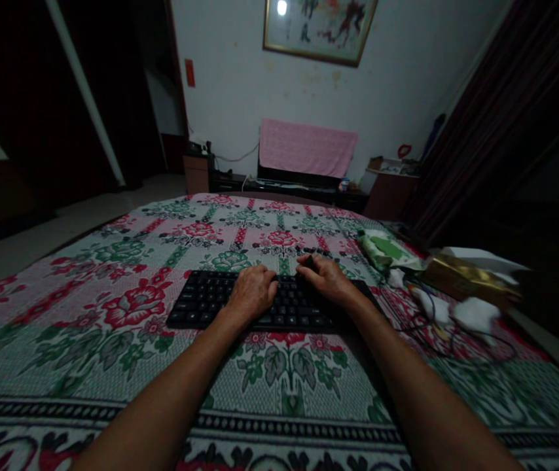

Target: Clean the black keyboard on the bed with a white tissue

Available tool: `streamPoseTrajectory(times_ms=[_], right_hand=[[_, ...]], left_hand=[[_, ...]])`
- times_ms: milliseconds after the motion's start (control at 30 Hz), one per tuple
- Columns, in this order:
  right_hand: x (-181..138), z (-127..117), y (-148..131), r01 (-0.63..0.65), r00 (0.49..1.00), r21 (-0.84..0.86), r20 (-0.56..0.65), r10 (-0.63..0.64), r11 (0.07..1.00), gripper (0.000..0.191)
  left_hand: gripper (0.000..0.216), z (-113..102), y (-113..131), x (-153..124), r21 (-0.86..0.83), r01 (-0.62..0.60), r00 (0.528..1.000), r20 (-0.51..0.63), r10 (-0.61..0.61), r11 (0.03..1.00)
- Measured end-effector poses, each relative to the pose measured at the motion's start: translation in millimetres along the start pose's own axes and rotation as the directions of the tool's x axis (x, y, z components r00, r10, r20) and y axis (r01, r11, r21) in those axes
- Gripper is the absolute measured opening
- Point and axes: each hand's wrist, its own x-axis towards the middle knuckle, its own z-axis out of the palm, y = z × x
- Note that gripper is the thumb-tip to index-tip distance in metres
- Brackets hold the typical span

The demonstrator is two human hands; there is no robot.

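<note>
A black keyboard (201,302) lies flat on a floral bedspread (112,314) of red, green and white. My left hand (252,292) rests on the middle keys with its fingers curled down onto them. My right hand (325,275) sits at the keyboard's far edge, fingers bent and pressed together over something small and dark that I cannot make out. Both forearms reach in from the bottom of the view.
To the right lie a green-and-white packet (386,249), a gold box (461,276), white crumpled items (473,314) and a dark cable (431,330). Beyond the bed stand a low cabinet with a pink cloth (306,147) and a framed picture (319,26) on the wall.
</note>
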Motion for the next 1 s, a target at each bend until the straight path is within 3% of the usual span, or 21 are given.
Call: streamPoseTrajectory(times_ms=[233,500,1000], right_hand=[[0.5,3.4,0.3,0.102,0.994,-0.165,-0.008,-0.105,0.981,0.02],[-0.5,7.4,-2.4,0.15,0.988,-0.168,-0.016,-0.155,0.974,0.014],[9.1,9.5,12.5,-0.025,0.998,0.144,-0.056,0.034,0.989,0.022]], left_hand=[[0.029,-1.3,0.5,0.2,0.007,-0.006,1.0,0.002,0.006,1.0],[0.028,0.7,0.1,0.3,-0.007,-0.007,1.0,0.003,0.007,1.0],[0.028,-1.3,1.3,0.1,0.005,-0.001,1.0,0.014,0.001,1.0]])
